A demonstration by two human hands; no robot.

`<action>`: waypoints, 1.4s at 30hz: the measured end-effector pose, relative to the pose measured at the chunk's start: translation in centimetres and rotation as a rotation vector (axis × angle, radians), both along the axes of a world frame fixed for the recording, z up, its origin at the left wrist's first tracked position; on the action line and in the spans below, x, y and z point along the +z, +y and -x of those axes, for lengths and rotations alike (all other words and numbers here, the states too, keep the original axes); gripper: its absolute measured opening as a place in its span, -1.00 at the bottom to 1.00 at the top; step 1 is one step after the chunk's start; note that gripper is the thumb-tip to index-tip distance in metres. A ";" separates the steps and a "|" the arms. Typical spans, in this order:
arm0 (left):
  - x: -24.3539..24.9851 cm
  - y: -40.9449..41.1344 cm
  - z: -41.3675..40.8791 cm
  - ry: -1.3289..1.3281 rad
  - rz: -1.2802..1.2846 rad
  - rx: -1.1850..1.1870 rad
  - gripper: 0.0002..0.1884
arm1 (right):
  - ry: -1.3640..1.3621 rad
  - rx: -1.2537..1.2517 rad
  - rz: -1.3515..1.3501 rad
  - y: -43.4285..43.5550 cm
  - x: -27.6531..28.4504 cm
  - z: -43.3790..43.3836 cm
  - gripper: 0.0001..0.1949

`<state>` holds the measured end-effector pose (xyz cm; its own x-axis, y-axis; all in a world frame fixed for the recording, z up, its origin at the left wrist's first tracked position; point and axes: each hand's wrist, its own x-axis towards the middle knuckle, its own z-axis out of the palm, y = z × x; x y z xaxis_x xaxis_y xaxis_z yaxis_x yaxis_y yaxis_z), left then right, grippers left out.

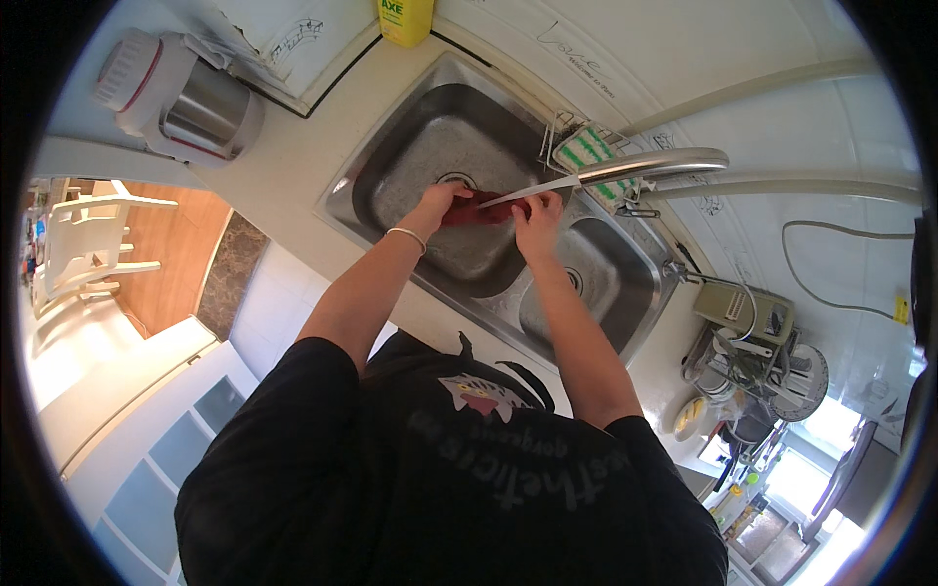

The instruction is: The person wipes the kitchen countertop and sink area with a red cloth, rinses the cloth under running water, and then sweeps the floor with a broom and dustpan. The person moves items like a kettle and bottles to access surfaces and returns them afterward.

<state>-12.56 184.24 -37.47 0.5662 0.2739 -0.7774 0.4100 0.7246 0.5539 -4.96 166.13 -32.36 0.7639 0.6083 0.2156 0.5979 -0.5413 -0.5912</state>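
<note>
Both my hands hold a dark red cloth-like item (469, 213) stretched between them over the large basin (476, 139) of a stainless steel double sink. My left hand (442, 201), with a bangle on its wrist, grips one end near the drain (457, 180). At the other end, close to the divider, is my right hand (538, 220). Water (524, 192) runs from the metal tap (652, 167) onto the red item between them. Fingers hide parts of it, so its exact kind is unclear. Under my right forearm lies the smaller basin (615, 271).
A wire rack with a green-and-white striped sponge (586, 154) hangs beside the tap. A yellow detergent bottle (405, 22) stands behind the sink. On the left counter sits a white-and-steel appliance (198, 110). A loaded dish rack (762, 366) is on the right.
</note>
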 end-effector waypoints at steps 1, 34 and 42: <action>-1.3 0.0 0.4 -0.033 -0.187 -0.061 -0.74 | -0.004 0.034 -0.017 0.4 0.4 -0.1 -0.74; 3.5 -3.2 1.7 -0.543 -0.970 -0.368 -0.09 | 1.075 -0.212 -0.396 1.9 3.5 2.4 -0.84; 0.6 -3.1 -0.1 -0.217 -1.036 -0.738 -0.58 | 1.045 -0.433 -1.290 -5.4 7.1 -0.1 -0.77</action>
<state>-12.51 181.10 -36.85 0.9283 0.2607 -0.2653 0.3587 -0.4384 0.8241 -4.88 160.76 -25.23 0.9379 0.1815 -0.2957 -0.3459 0.5563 -0.7556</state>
